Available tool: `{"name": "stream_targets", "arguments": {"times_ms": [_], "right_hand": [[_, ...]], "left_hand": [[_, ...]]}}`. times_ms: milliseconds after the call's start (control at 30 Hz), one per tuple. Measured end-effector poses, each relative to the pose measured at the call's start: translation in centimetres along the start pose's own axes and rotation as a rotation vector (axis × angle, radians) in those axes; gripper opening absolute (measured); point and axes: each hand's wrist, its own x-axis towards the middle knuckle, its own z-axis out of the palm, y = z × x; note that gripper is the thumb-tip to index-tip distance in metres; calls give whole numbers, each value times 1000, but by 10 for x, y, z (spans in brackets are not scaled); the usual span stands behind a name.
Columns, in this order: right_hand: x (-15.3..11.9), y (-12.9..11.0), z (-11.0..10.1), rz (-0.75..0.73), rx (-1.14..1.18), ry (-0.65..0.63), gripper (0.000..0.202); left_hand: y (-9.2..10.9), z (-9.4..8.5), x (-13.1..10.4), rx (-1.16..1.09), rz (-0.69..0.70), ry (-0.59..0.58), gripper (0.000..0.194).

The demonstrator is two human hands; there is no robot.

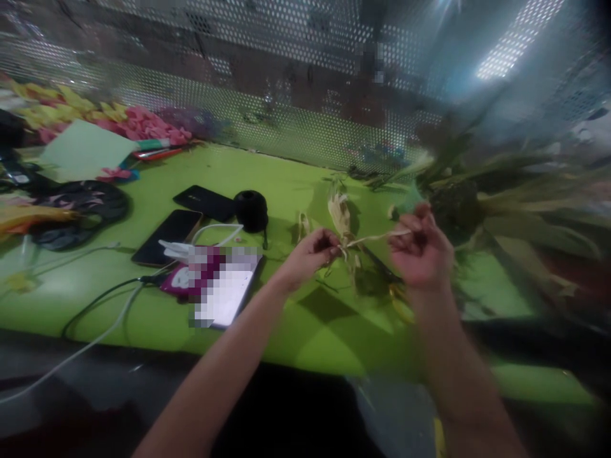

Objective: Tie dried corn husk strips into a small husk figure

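A bundle of dried corn husk (pixel 339 213) lies on the green table, bound near its middle, with loose ends below. My left hand (pixel 312 257) is closed, its fingertips pinching husk at the binding. From that spot a thin husk strip (pixel 377 238) runs taut to the right. Its far end is in my right hand (pixel 422 248), closed and raised above the table, a little blurred. Between my forearms lies a pair of scissors with yellow handles (pixel 401 304), partly hidden behind my right wrist. A small loop of husk (pixel 303 224) rests left of the bundle.
Leafy dried stalks (pixel 520 197) crowd the right side. On the left are dark phones (pixel 169 236), a round black object (pixel 251 210), a lit phone (pixel 229 292), a maroon device (pixel 184 280) and white cables. Pink and yellow material (pixel 143 124) sits by the perforated panel (pixel 286 121).
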Motion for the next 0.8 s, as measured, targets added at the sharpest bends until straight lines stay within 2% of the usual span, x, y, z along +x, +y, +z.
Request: {"name": "stream_targets", "arguments": {"times_ms": [100, 200, 267, 333, 400, 467, 600, 733, 800], "right_hand": [[3, 1, -7, -80, -256, 9, 20], [1, 9, -7, -143, -795, -84, 22], [-1, 13, -5, -259, -1095, -157, 21], [-2, 16, -2, -412, -1217, -171, 16], [-3, 19, 0, -497, -1218, -171, 12], [-2, 23, 1, -485, -1202, -186, 13], [-1, 31, 1, -311, -1137, -254, 20], [-2, 34, 2, -107, -862, -255, 16], [-3, 34, 3, -50, -728, -236, 13]], "left_hand": [[0, -1, 0, 16, 1, 2, 8], [-3, 1, 1, 56, 58, 17, 8], [-5, 2, 2, 93, 88, 21, 7], [-6, 3, 3, 133, 109, 12, 6], [-6, 4, 4, 170, 130, 1, 6], [-6, 4, 4, 208, 143, -9, 8], [-4, 5, 1, 261, 159, -34, 10], [-4, 5, 0, 198, 122, -19, 7], [-4, 5, 1, 137, 85, -5, 7]]}}
